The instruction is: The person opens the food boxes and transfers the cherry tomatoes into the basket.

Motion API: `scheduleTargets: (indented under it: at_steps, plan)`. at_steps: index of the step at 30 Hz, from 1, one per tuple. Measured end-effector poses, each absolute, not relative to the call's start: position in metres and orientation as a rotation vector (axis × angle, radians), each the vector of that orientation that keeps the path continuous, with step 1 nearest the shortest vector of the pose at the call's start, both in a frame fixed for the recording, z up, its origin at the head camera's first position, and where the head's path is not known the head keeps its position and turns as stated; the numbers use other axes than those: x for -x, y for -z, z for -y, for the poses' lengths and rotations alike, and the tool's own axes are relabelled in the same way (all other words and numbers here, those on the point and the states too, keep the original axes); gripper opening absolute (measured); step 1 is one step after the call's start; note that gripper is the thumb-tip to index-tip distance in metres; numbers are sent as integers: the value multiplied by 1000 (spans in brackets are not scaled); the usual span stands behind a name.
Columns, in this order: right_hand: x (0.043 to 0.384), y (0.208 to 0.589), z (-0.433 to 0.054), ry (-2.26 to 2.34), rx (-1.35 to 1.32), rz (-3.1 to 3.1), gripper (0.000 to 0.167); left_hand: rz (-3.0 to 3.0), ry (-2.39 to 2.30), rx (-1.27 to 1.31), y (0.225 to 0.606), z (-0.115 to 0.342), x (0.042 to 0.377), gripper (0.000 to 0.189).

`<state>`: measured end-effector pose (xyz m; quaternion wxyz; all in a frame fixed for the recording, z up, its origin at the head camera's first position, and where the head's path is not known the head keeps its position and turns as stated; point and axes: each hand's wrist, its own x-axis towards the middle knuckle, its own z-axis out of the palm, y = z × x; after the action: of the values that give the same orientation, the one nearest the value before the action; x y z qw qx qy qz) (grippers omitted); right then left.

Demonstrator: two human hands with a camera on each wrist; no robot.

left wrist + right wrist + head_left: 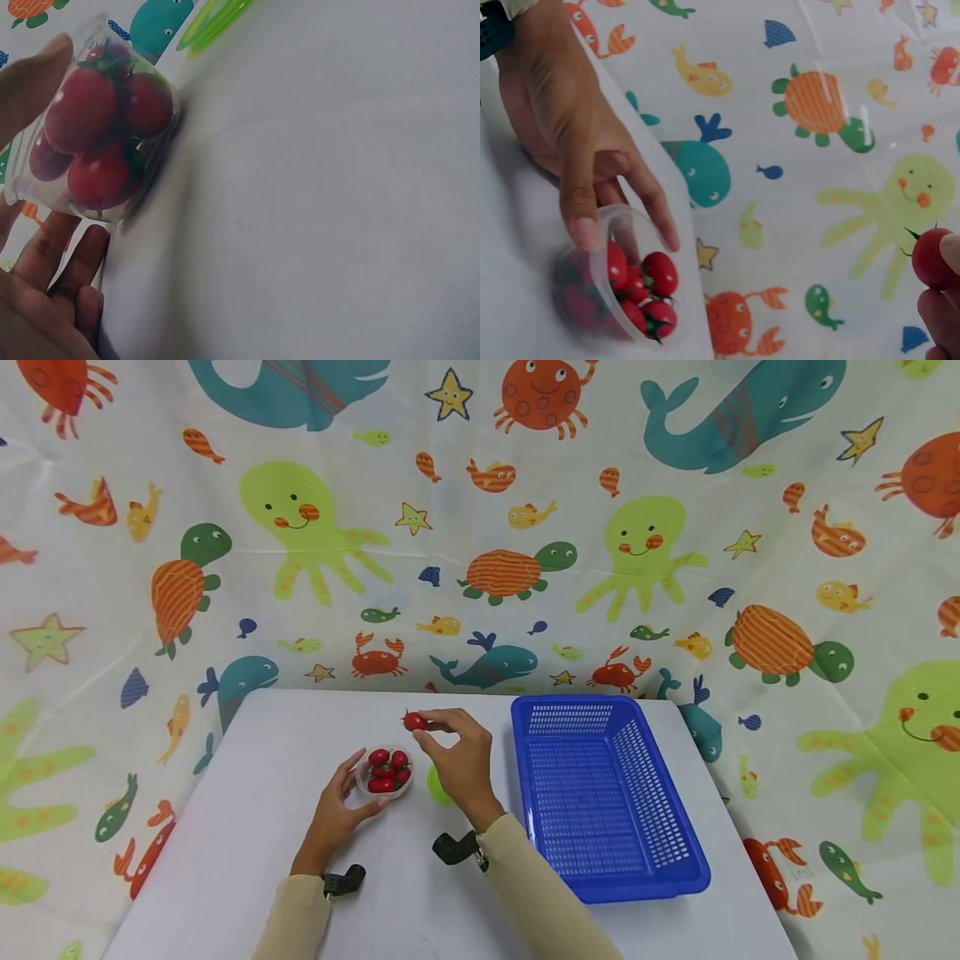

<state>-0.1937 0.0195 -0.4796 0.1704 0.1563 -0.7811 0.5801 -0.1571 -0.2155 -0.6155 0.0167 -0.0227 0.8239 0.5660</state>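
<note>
Left to right: left hand (336,814), part-curled, thumb one side and fingers the other, has hold of a clear plastic cup (56,193) of cherry tomatoes (378,757) on the counter (247,835). Just right of it, a round green item (437,787), half hidden, maybe a lid. Right hand (461,760) nearly closed, pinching a single cherry tomato (414,721) by thumb and fingertips, off the cup's far right side, not touching it. Far right: blue plastic basket (585,810).

My take: light pinch, skin is likely slick; brace the cup low, don't squeeze the wall; one tomato at a time.

Count: 1 cup, 1 green item, 1 basket, 1 tomato pinched, at least 5 in cup; lower ones hidden.
</note>
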Motion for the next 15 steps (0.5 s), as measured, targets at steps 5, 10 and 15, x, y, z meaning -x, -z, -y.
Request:
scheduleTargets:
  at_steps: [5, 10, 15]
  plan:
    - [197, 470, -34, -1674, -402, 2202, 30, -2549, -1774, 65, 615, 218, 157, 102]
    - [199, 466, -50, -1666, -321, 2221, 31, -2530, -1794, 50, 614, 219, 156, 101]
    - [207, 470, -69, -1681, -290, 2173, 30, -2514, -1804, 44, 612, 217, 157, 102]
